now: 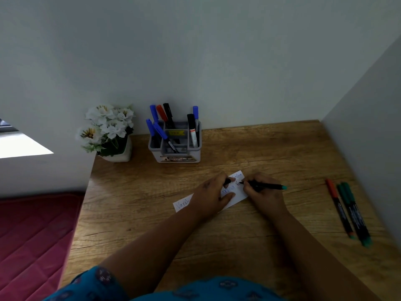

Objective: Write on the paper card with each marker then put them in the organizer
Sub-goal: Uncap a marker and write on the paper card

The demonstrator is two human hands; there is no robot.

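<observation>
Head view: the paper card [235, 193] lies flat on the wooden desk [152, 213], in front of the grey organizer [175, 146]. Right hand [263, 192] grips a black-barrelled marker [264, 185] with a teal end; its tip touches the right part of the card, beside handwriting. Left hand [211, 196] rests on the card's middle, thumb extended flat on the paper, fingers curled round a small black cap [227, 181]. The organizer stands near the back wall, behind the card, holding blue, red and black markers upright. Three capped markers [349, 210], one orange and two green, lie well to the right of the card. A white flower pot [108, 131] stands left of the organizer.
</observation>
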